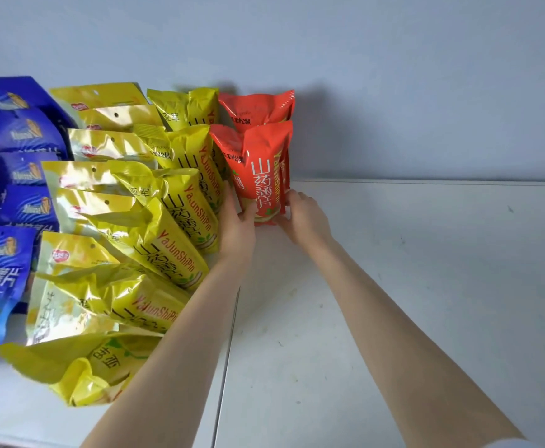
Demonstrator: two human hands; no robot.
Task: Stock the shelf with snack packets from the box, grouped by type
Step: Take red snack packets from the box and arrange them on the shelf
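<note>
A plain pale wall (394, 76) in a bluish grey fills the whole upper part of the view. It carries no marks apart from soft dark shadows (313, 101) low down near the middle. The wall meets the white surface below along a straight line that runs off to the right edge. In the bottom right corner a small patch of white cloth (510, 442) just shows.

A shop-like stocking spot: a plain white shelf (394, 286) against a bare pale wall (361, 59) carries rows of blue packets (22, 134), yellow packets (167, 221) and red packets (258, 163).
</note>
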